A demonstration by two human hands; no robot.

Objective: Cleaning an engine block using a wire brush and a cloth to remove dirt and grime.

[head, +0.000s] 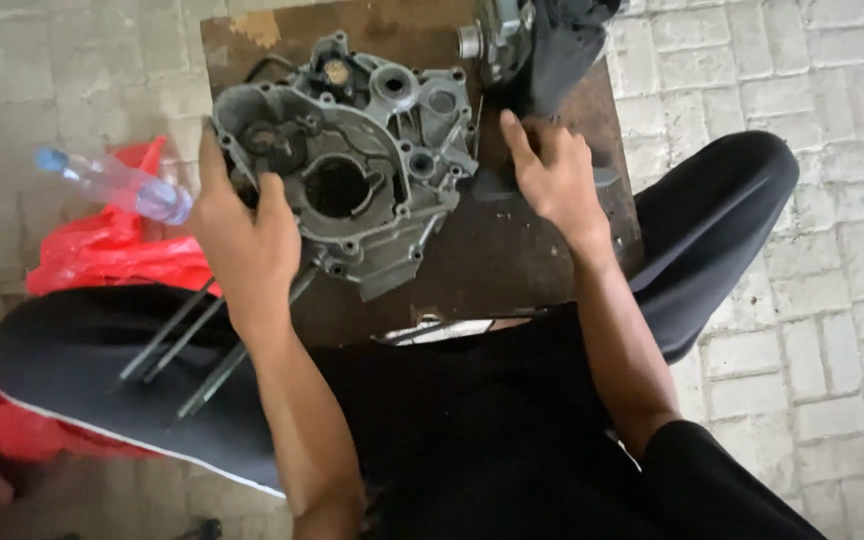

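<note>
we hold the grey cast-metal engine crankcase half point(352, 165) with our left hand point(242, 245), gripping its near-left edge: the thumb hooks over the rim toward the big round bore while the other fingers curl behind the casting, out of sight, so the part stands tilted with its open face toward us, likely so we can look into it. long thin metal studs point(187, 345) stick out from its underside and slant down across our left leg, which is probably why the case is propped up and not laid flat. the crankcase sits over the left part of the dark, stained wooden board point(512, 250) that serves as a work surface on the paving. our right hand point(552, 175) rests open on the board to the right of the case, fingers loosely spread and pointing far, holding nothing, just near a dark grey engine part point(532, 45) at the far edge. to the left lie a clear plastic bottle point(117, 185) and a crumpled red plastic bag point(122, 260).
</note>
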